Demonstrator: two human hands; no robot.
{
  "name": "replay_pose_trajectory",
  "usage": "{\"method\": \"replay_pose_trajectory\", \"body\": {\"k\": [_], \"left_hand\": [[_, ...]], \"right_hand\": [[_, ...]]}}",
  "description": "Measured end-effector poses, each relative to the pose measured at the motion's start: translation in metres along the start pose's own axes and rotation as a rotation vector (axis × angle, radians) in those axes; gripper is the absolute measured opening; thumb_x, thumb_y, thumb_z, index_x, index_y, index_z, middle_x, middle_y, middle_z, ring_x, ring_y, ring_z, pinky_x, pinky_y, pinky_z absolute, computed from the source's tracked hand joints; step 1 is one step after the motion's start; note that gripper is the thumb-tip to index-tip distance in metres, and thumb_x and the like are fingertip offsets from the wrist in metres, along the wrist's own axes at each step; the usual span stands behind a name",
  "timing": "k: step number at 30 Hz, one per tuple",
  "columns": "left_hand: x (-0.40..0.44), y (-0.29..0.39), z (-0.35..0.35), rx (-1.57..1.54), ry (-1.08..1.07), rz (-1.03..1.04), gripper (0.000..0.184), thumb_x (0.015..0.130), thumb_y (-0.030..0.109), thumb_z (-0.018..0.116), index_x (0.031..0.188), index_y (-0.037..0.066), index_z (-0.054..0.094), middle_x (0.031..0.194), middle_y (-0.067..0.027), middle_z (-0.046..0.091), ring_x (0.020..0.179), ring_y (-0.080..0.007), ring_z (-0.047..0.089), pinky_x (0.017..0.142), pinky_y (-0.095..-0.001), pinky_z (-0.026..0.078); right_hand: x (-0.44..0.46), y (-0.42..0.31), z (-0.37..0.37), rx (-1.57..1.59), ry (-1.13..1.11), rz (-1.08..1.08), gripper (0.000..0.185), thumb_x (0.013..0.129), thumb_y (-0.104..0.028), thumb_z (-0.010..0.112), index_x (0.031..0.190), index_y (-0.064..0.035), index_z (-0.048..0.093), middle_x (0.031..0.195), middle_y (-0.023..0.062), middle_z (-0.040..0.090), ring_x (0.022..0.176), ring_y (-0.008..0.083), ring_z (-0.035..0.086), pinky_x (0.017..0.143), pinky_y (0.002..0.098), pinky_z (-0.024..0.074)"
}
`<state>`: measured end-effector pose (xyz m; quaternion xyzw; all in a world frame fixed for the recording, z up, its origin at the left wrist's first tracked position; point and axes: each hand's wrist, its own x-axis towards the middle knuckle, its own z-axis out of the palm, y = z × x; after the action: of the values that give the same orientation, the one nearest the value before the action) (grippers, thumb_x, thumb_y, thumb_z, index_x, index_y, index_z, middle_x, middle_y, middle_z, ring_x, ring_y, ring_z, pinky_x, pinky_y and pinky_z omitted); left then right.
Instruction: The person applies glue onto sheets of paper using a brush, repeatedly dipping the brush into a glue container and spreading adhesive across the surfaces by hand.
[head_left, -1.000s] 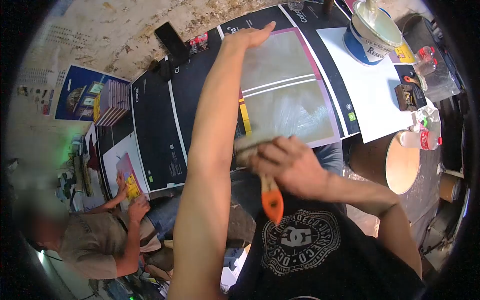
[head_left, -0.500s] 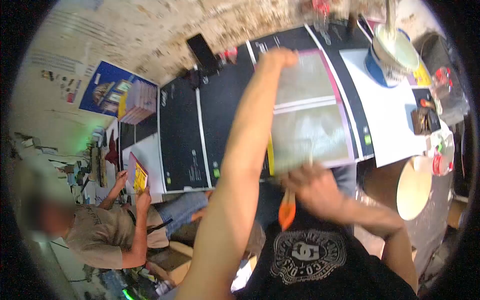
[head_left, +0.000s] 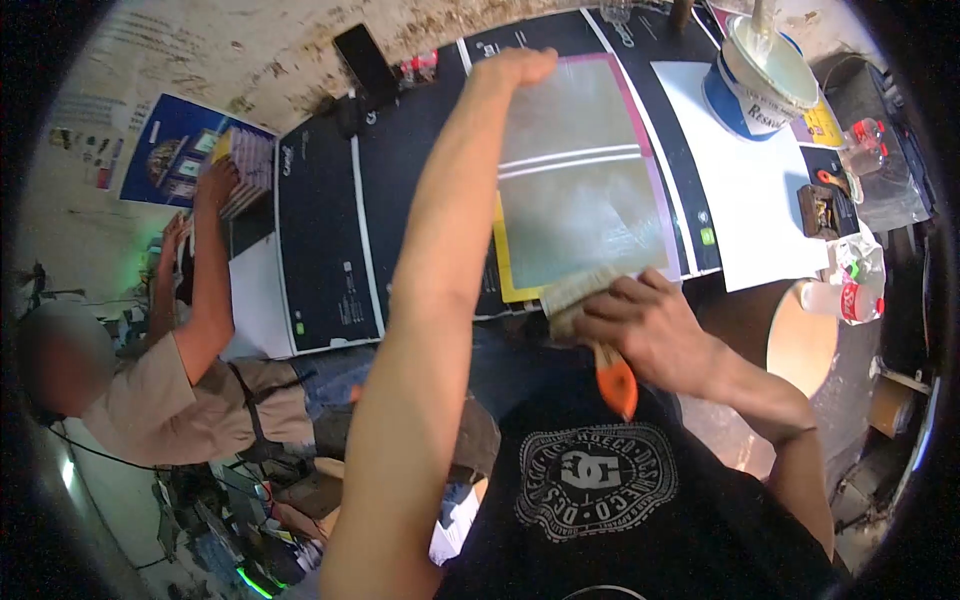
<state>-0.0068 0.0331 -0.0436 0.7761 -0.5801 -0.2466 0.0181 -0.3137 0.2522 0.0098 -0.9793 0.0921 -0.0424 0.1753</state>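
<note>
My right hand [head_left: 650, 330] is wrapped round a wide paintbrush [head_left: 616, 385] with an orange handle and pale bristles. The bristles lie at the near edge of a coloured-border cover sheet [head_left: 590, 215], which has two grey panels split by white strips. Pink, purple and yellow margins show around the shiny panels. At the sheet's far left corner my left hand [head_left: 518, 68] rests flat on it, with no grip on anything visible. My left forearm crosses in front of the black table.
A tub of white paste [head_left: 745, 100] stands on white paper [head_left: 735, 190] to the right. Plastic bottles [head_left: 845, 300] and a small dark box [head_left: 820, 212] are nearby. At left, a co-worker [head_left: 200, 330] reaches to a stack of books [head_left: 250, 165]. A phone [head_left: 366, 62] lies behind.
My right hand has drawn the brush to the sheet's near edge. My left hand stays at the far corner. The co-worker has moved from holding a book to reaching for the stack.
</note>
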Motion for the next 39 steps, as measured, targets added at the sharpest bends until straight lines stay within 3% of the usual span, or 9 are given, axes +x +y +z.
{"method": "replay_pose_trajectory", "body": {"k": [7,17,20,24,26,28,32,34,39], "left_hand": [[0.017,-0.001,0.001,0.148,0.063,0.0,0.063,0.089,0.051,0.03,0.117,0.005,0.064,0.127,-0.0128,0.06,0.086,-0.0309,0.063,0.085,-0.0458,0.048],[-0.004,0.001,-0.006,0.018,0.034,-0.056,0.069,0.089,0.056,0.032,0.118,0.003,0.064,0.13,-0.0147,0.058,0.073,-0.028,0.059,0.089,-0.0496,0.043],[0.021,-0.011,-0.009,0.015,-0.138,-0.029,0.07,0.086,0.055,0.033,0.127,0.005,0.059,0.136,-0.0172,0.052,0.099,-0.0293,0.061,0.093,-0.0473,0.044],[0.036,-0.03,0.006,-0.026,-0.036,0.106,0.065,0.09,0.052,0.036,0.12,0.0,0.061,0.121,-0.014,0.063,0.065,-0.0206,0.057,0.068,-0.0433,0.048],[0.056,-0.056,0.013,-0.123,-0.029,0.269,0.068,0.091,0.055,0.035,0.121,-0.001,0.06,0.121,-0.0152,0.062,0.081,-0.0228,0.06,0.068,-0.0423,0.05],[-0.03,0.008,-0.026,0.008,-0.169,-0.142,0.085,0.09,0.07,0.021,0.138,0.005,0.048,0.143,-0.0216,0.044,0.14,-0.0309,0.032,0.117,-0.039,0.02],[0.012,-0.018,-0.005,-0.039,-0.047,0.106,0.069,0.091,0.057,0.034,0.119,0.001,0.062,0.124,-0.018,0.06,0.098,-0.0276,0.059,0.081,-0.045,0.049],[0.016,-0.021,0.004,0.048,0.042,0.073,0.077,0.089,0.058,0.03,0.129,-0.003,0.054,0.136,-0.0287,0.048,0.127,-0.0377,0.049,0.107,-0.0448,0.036],[0.015,-0.017,0.009,0.181,0.053,0.085,0.081,0.089,0.063,0.031,0.128,-0.004,0.055,0.134,-0.0285,0.05,0.128,-0.0371,0.047,0.109,-0.0418,0.033]], "right_hand": [[0.04,0.061,-0.026,-0.127,0.476,0.117,0.037,0.075,-0.018,0.061,0.11,-0.022,0.069,0.111,-0.0015,0.067,0.09,0.0232,0.058,0.082,0.0358,0.0441],[-0.031,0.013,-0.032,-0.083,0.033,0.076,0.025,0.075,-0.019,0.065,0.099,-0.0192,0.07,0.099,-0.0026,0.066,0.096,0.0173,0.06,0.083,0.0358,0.0458],[-0.012,0.035,-0.041,-0.112,0.228,0.161,0.032,0.077,-0.02,0.066,0.108,-0.0194,0.07,0.109,0.001,0.068,0.104,0.021,0.059,0.09,0.0394,0.0463],[0.031,0.104,-0.019,-0.126,0.292,0.104,0.035,0.076,-0.022,0.059,0.108,-0.012,0.069,0.116,0.0068,0.065,0.103,0.0268,0.056,0.09,0.0381,0.0412],[0.016,0.089,-0.014,-0.072,0.063,0.184,0.032,0.078,-0.019,0.056,0.106,-0.0116,0.069,0.115,0.0058,0.066,0.106,0.0254,0.056,0.094,0.0388,0.0397],[-0.023,0.046,-0.022,-0.151,-0.037,0.266,0.024,0.083,-0.019,0.058,0.103,-0.0179,0.071,0.108,0.0007,0.069,0.103,0.0223,0.061,0.093,0.0427,0.0431],[-0.048,0.027,-0.065,-0.04,-0.029,0.192,0.025,0.073,-0.018,0.068,0.097,-0.0178,0.073,0.104,-0.0009,0.07,0.096,0.0178,0.062,0.083,0.0345,0.044],[-0.026,0.05,-0.066,-0.072,0.262,0.165,0.029,0.076,-0.026,0.057,0.102,-0.0203,0.069,0.101,-0.0037,0.066,0.093,0.0185,0.057,0.078,0.035,0.0401],[0.001,0.114,-0.044,-0.052,0.179,0.103,0.033,0.075,-0.022,0.059,0.105,-0.014,0.07,0.112,0.001,0.066,0.107,0.0219,0.055,0.089,0.0387,0.0398]]}}
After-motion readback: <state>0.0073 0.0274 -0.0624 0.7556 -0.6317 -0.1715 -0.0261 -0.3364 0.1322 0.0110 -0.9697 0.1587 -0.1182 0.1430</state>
